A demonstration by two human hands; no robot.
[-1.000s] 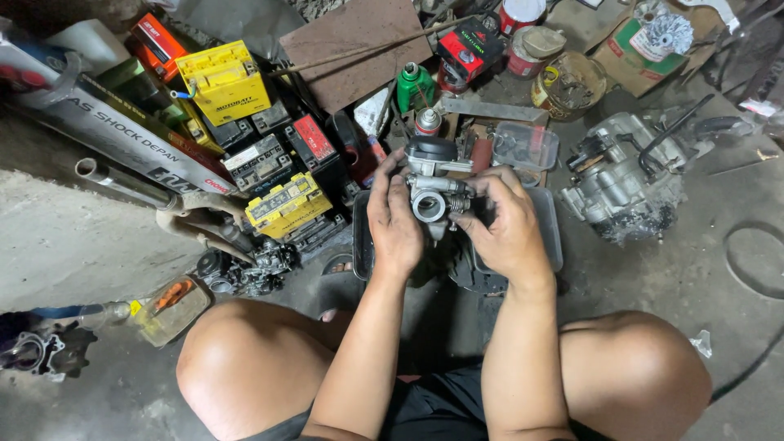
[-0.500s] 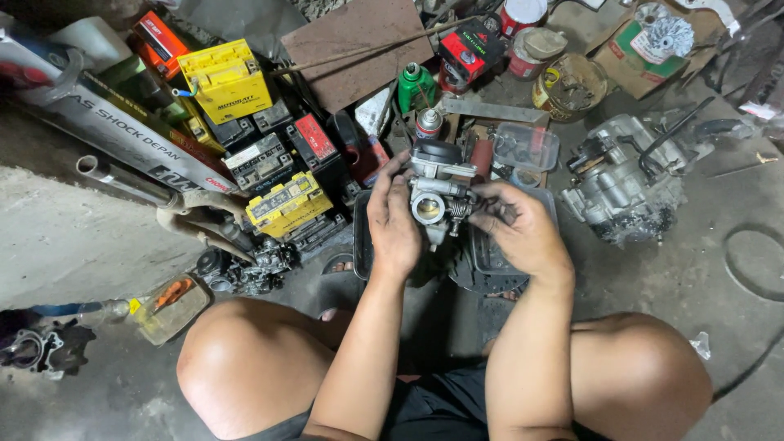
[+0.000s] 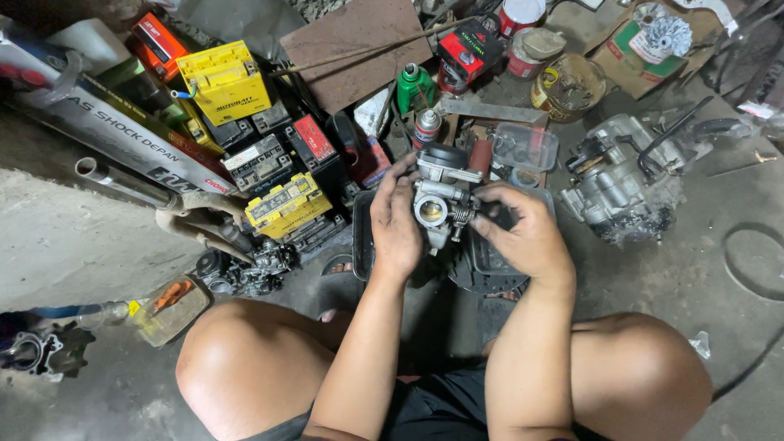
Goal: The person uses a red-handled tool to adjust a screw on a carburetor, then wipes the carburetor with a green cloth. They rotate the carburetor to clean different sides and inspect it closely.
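Note:
A grey metal carburettor (image 3: pixel 441 196) with a round open bore is held up in front of me, over a dark tray (image 3: pixel 363 237) on the floor. My left hand (image 3: pixel 396 224) grips its left side, fingers curled over the top. My right hand (image 3: pixel 523 233) is at its right side, thumb and fingers pinched on a small dark part against the body. What exactly the right fingers pinch is too small to tell. My bare knees frame the bottom of the view.
Several yellow and black batteries (image 3: pixel 282 204) lie at the left with a long box and a metal tube (image 3: pixel 122 181). A grey engine block (image 3: pixel 621 184) sits at the right. Cans, a green bottle (image 3: pixel 414 86) and a clear plastic box (image 3: pixel 525 147) stand behind.
My right hand has shifted from cupping the carburettor's front to pinching at its right side. The carburettor has turned slightly, and my left hand keeps its hold.

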